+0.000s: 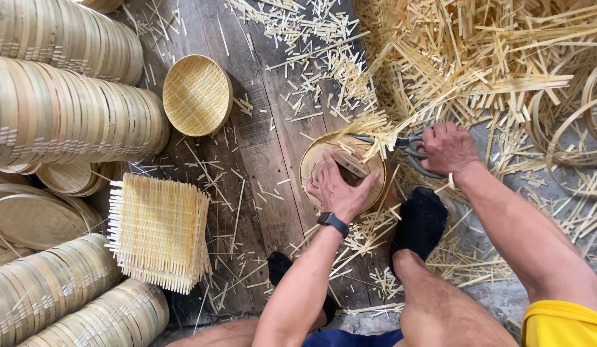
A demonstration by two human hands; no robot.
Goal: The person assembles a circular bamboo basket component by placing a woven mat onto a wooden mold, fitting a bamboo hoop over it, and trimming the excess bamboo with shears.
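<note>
Seen from above, looking down on a dark wooden plank floor; the person sits at the near edge, knees and a black-socked foot in view.

Left hand, a dark watch on its wrist, lies flat with fingers spread on a round bamboo frame at centre; it presses down on the woven mat inside the ring rather than closing around anything; grip loose, palm down.

Right hand is clenched through the handles of a pair of grey scissors, just right of the frame; the blades point left, meeting the loose strip ends that stick out over the frame's far rim; whether the blades are parted or closed cannot be told.

The socked foot rests just right of the frame on the near side, touching or nearly touching its edge.

Around: a heap of pale bamboo offcuts fills the far right, thinning into scattered slivers across the planks; bent bamboo hoops lie at the right edge; a finished round woven tray sits far left of centre, well apart from the hands; a stack of square woven mats with bristling edges lies near left; long rows of stacked round bamboo rings run along the left side, some lying on their sides.
</note>
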